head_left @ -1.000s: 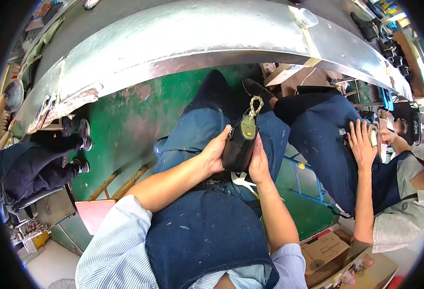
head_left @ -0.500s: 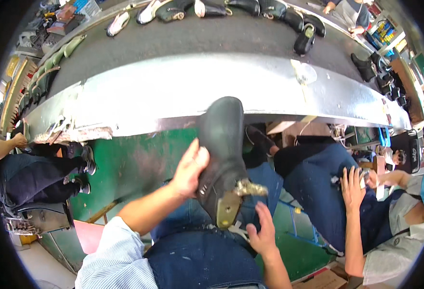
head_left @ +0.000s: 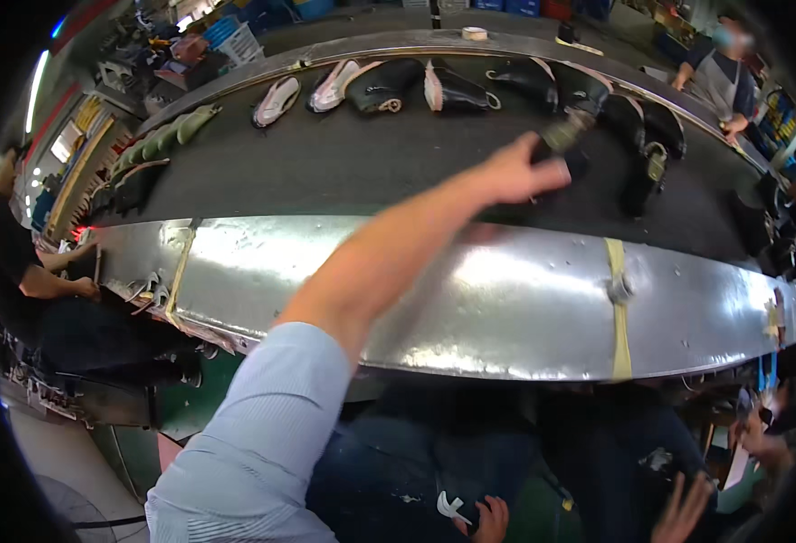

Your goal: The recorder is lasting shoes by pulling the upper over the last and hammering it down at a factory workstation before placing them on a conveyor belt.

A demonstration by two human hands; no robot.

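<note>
My left arm stretches across the metal ledge. My left hand (head_left: pixel 513 172) is closed on a black boot (head_left: pixel 561 138) held over the dark belt by the far row of footwear. The boot is blurred; its greenish sole end shows, and part of it blends into the dark shoes behind. Low in the view, my right hand (head_left: pixel 491 522) lies over my dark lap with its fingers apart, only partly in view. A white strip-like piece (head_left: pixel 450 507) lies just left of its fingers.
Black boots (head_left: pixel 452 89) and pale-lined shoes (head_left: pixel 277 101) line the belt (head_left: pixel 325 158). Green pieces (head_left: pixel 181 127) sit at left. The metal ledge (head_left: pixel 506 290) carries a yellow tape strip (head_left: pixel 617 308). People work at left, right and far right; a neighbour's hand (head_left: pixel 684 507) is near.
My left hand has carried the boot from above my lap out to the far side of the belt. My right hand has dropped lower into my lap. The view has tilted up.
</note>
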